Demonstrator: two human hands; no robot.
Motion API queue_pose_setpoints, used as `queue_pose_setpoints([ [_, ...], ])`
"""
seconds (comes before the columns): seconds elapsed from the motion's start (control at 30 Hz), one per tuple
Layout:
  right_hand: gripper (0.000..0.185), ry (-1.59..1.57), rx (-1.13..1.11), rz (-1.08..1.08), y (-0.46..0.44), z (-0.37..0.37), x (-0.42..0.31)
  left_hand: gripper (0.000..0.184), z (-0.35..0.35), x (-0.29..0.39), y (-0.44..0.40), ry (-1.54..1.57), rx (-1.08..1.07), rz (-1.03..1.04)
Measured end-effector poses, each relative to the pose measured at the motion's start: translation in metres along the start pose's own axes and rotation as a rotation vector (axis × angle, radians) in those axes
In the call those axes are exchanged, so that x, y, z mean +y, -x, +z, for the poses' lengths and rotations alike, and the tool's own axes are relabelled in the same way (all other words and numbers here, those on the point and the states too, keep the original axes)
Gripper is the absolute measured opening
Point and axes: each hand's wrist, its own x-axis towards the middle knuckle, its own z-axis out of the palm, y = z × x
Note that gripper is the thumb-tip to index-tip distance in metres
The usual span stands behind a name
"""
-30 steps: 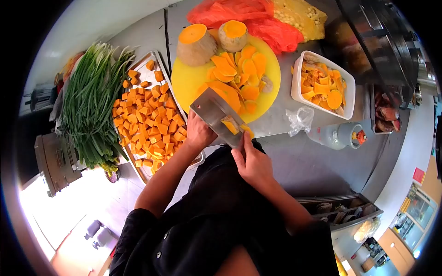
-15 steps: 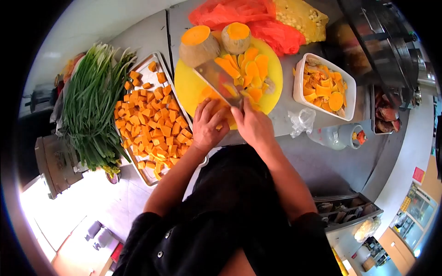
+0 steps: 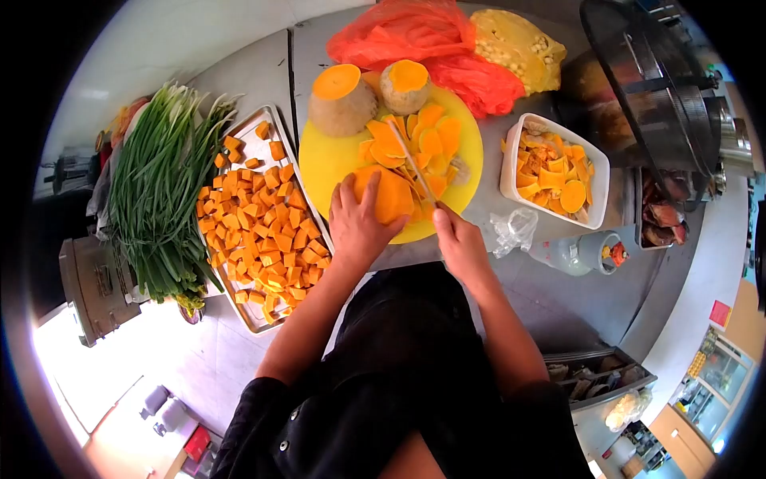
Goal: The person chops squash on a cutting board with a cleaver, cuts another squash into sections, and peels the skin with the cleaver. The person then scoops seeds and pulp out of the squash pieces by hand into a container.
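Observation:
My left hand (image 3: 357, 222) presses on a peeled orange pumpkin piece (image 3: 386, 196) near the front of the round yellow cutting board (image 3: 319, 172). In my right hand (image 3: 460, 246) is the handle of a knife (image 3: 415, 167), its blade seen edge-on just right of that piece. Orange slices (image 3: 431, 137) are heaped on the board beyond the blade. At the board's far side stand a large unpeeled pumpkin chunk (image 3: 341, 104) and a smaller one (image 3: 404, 88), both with orange cut tops. My left fingers are spread over the piece.
Left of the board lies a metal tray (image 3: 277, 120) of orange cubes, beside long green onions (image 3: 155, 184). A white tub (image 3: 600, 209) of peelings stands right, near a clear plastic bag (image 3: 512, 231). Red (image 3: 399, 36) and yellow bags (image 3: 519, 49) lie behind.
The knife has turned from showing its flat side to edge-on and moved right of the pumpkin piece. My right hand has shifted right and down; my left hand now rests visibly on the piece.

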Motion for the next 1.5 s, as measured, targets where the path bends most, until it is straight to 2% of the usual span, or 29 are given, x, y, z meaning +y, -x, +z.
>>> queue_pose_setpoints([
  [0.03,0.049,-0.057,-0.042,0.073,0.004,-0.007,0.006,0.085,-0.003,0.003,-0.003,-0.007,-0.086,-0.048],
  [0.13,0.047,-0.235,-0.148,0.237,0.016,-0.022,0.021,0.085,-0.010,-0.001,-0.002,0.033,-0.104,-0.100],
  [0.3,0.048,-0.446,-0.278,0.362,0.034,-0.028,0.054,0.074,-0.042,-0.073,0.010,0.092,-0.235,0.117],
  [0.33,0.048,-0.486,-0.322,0.374,0.037,-0.030,0.061,0.076,-0.049,-0.084,0.011,0.118,-0.303,0.145],
  [0.43,0.048,-0.602,-0.459,0.429,0.037,-0.036,0.076,0.079,-0.049,-0.102,0.015,0.140,-0.336,0.224],
  [0.47,0.048,-0.635,-0.502,0.456,0.036,-0.037,0.078,0.088,-0.046,-0.106,0.019,0.137,-0.357,0.194],
  [0.57,0.044,-0.723,-0.610,0.480,0.027,-0.035,0.091,0.097,-0.039,-0.107,0.026,0.055,-0.256,0.173],
  [0.63,0.063,-0.755,-0.641,0.487,0.020,-0.031,0.094,0.104,-0.033,-0.108,0.029,0.049,-0.209,0.138],
  [0.8,0.058,-0.735,-0.742,0.544,0.002,-0.027,0.098,0.108,-0.024,-0.105,0.035,0.101,-0.190,0.068],
  [0.97,0.056,-0.671,-0.775,0.486,-0.003,-0.006,0.102,0.108,-0.022,-0.100,0.034,0.050,-0.161,0.042],
  [1.0,0.055,-0.665,-0.784,0.482,-0.004,-0.002,0.100,0.107,-0.019,-0.096,0.037,0.059,-0.127,-0.026],
  [1.1,0.055,-0.485,-0.683,0.259,-0.004,0.006,0.083,0.106,-0.001,-0.081,0.057,-0.023,0.019,-0.188],
  [1.23,0.062,-0.299,-0.528,0.066,0.006,0.017,0.066,0.099,0.030,-0.013,0.062,-0.032,0.157,-0.531],
  [1.33,0.065,-0.184,-0.536,0.026,0.016,0.003,0.061,0.097,0.043,0.004,0.063,-0.024,0.240,-0.618],
  [1.5,0.065,-0.097,-0.567,0.052,0.013,-0.007,0.067,0.096,0.037,0.001,0.064,0.045,0.184,-0.621],
])
